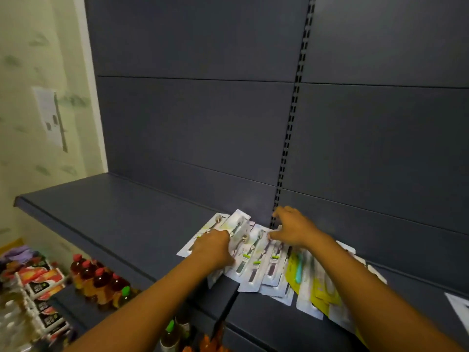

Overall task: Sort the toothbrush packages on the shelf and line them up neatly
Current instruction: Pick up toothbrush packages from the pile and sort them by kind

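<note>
Several white toothbrush packages (250, 260) lie fanned and overlapping on the dark grey shelf (106, 214), near the slotted upright. More packages with yellow cards (321, 290), one with a teal brush, lie to their right. My left hand (213, 246) rests palm down on the leftmost white packages, fingers pressing on them. My right hand (294, 228) hovers over the far ends of the middle packages, fingers spread and slightly bent; whether it touches them I cannot tell.
The shelf's left half (83, 207) is bare. Below at left stand several red-capped drink bottles (99, 280) and stacked boxed goods (40, 283). A slotted upright (291, 128) splits the back panel. A white paper (458, 309) lies at the right edge.
</note>
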`<state>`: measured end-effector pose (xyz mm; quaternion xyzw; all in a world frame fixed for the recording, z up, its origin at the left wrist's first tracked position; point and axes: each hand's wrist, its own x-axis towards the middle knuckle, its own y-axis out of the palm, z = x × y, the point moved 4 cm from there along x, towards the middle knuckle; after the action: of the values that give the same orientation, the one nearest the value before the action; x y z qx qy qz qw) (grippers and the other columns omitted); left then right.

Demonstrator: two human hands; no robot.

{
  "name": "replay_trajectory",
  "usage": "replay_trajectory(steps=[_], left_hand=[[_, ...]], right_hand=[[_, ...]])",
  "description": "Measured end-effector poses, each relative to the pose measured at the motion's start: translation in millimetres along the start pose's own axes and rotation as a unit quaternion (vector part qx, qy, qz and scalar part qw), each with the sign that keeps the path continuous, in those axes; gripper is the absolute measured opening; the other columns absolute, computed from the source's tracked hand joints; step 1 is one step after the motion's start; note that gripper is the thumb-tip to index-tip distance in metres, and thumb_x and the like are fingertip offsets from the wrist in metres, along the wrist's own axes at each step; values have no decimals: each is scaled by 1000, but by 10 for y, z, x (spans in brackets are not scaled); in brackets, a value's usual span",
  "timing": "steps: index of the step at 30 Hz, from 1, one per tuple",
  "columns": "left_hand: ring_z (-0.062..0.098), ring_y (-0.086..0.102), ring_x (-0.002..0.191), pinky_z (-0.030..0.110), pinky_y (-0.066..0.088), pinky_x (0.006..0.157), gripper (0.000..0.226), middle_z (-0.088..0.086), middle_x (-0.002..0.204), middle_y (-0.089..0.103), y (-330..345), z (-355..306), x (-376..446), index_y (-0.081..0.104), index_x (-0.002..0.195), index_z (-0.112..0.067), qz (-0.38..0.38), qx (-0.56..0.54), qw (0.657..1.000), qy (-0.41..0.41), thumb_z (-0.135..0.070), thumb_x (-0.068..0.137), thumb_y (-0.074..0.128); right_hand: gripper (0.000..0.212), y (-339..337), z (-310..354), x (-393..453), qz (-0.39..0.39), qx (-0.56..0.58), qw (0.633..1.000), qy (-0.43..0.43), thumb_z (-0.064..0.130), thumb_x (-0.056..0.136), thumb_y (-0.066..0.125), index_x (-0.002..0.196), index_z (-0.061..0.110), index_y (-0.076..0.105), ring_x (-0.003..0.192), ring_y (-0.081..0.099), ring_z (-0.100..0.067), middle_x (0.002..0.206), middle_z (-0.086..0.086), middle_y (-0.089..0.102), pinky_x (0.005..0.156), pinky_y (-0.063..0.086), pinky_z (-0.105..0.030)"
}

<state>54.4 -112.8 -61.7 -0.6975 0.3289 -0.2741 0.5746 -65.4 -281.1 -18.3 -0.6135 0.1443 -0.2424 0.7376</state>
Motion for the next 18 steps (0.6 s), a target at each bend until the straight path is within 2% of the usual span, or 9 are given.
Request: replay_trajectory(steps=[3, 6, 10, 11, 12, 14, 15, 16, 18], left_hand=[[18, 56, 84, 28, 42, 63, 37, 1, 103, 62, -16, 39, 41, 61, 107, -21, 0, -35, 999, 3, -40, 78, 73], [18, 57, 88, 29, 43, 67, 36, -1, 105, 62, -61, 113, 28, 58, 112, -23, -6, -71, 997, 15, -40, 81, 69], [16, 60, 86, 31, 48, 68, 29, -6, 93, 63, -147, 248, 9, 52, 108, -32, -70, -188, 979, 25, -41, 84, 67], [15, 62, 87, 32, 51, 71, 28, -6, 94, 65, -149, 262, -9, 52, 105, -32, -82, -267, 960, 28, -38, 84, 69], [14, 65, 88, 33, 54, 75, 26, -7, 96, 68, -154, 258, -46, 55, 104, -29, -88, -373, 923, 35, -32, 85, 72], [14, 71, 89, 29, 57, 73, 26, 0, 104, 74, -178, 215, -176, 63, 110, -20, -93, -570, 815, 51, -18, 86, 73], [15, 72, 91, 27, 57, 72, 28, 3, 107, 74, -201, 196, -254, 63, 113, -19, -103, -630, 768, 58, -14, 87, 71], [16, 72, 93, 27, 58, 73, 30, 2, 108, 74, -215, 184, -318, 63, 117, -19, -114, -664, 736, 66, -14, 88, 70], [18, 71, 99, 34, 58, 79, 33, 1, 111, 73, -226, 151, -415, 61, 121, -23, -119, -696, 703, 86, -18, 89, 68]], right_hand=[[63, 26, -41, -97, -16, 4, 999, 30, 47, 86, 68, 135, 16, 45, 126, 44, -27, 137, -8, 46, 100, 45, -41], [62, 5, -106, -208, -20, 4, 998, 57, 47, 85, 68, 136, 17, 45, 127, 44, -27, 137, -7, 47, 100, 45, -40], [61, -64, -157, -323, -37, 6, 997, 72, 44, 85, 68, 136, 18, 45, 127, 43, -26, 136, -5, 47, 99, 45, -39], [60, -77, -160, -352, -37, 7, 997, 73, 44, 85, 67, 135, 19, 45, 127, 43, -25, 135, -5, 48, 99, 45, -40], [60, -87, -161, -385, -36, 9, 997, 75, 44, 85, 67, 135, 19, 45, 126, 43, -25, 135, -5, 48, 98, 45, -40], [57, -95, -168, -442, -35, 14, 996, 76, 42, 86, 67, 134, 18, 46, 126, 43, -25, 134, -5, 48, 99, 45, -39], [55, -89, -172, -467, -35, 16, 996, 76, 42, 87, 67, 133, 18, 47, 126, 44, -24, 133, -5, 48, 99, 44, -38], [53, -81, -172, -488, -36, 17, 996, 76, 41, 87, 66, 132, 19, 48, 125, 44, -24, 133, -5, 49, 99, 44, -37], [49, -43, -164, -526, -40, 16, 996, 77, 40, 88, 66, 129, 20, 49, 123, 45, -24, 130, -5, 50, 99, 44, -36]])
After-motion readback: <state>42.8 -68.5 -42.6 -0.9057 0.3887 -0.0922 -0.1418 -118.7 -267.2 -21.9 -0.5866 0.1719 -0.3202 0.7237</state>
